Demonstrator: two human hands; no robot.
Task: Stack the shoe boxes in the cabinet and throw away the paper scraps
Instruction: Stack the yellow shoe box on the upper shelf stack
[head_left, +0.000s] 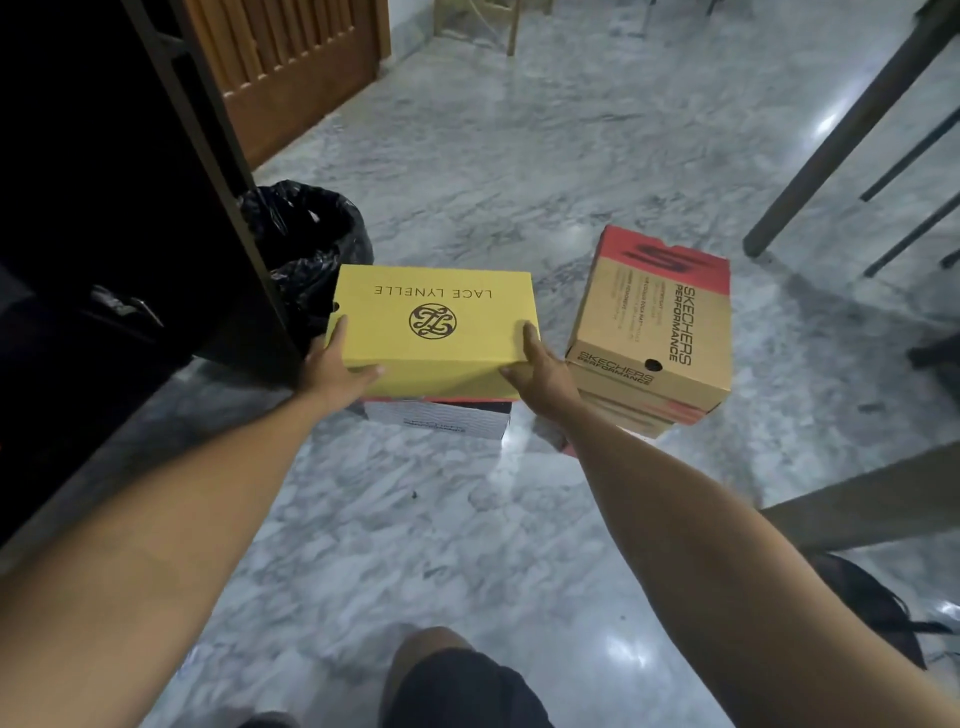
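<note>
A yellow shoe box (434, 325) printed LACE LYNELLE sits on top of a white and red shoe box (441, 418) on the floor. My left hand (337, 364) grips its near left corner, and my right hand (537, 366) grips its near right corner. To the right, a brown Skechers shoe box (652, 322) lies on top of another brown box (636, 418). The dark cabinet (104, 208) stands open at the left, its inside too dark to make out. No paper scraps are visible.
A bin lined with a black bag (311, 234) stands just behind the yellow box, beside the cabinet door (223, 171). Table and chair legs (841, 135) cross the right side. A black bag (872, 608) lies at the lower right. The floor is grey marble.
</note>
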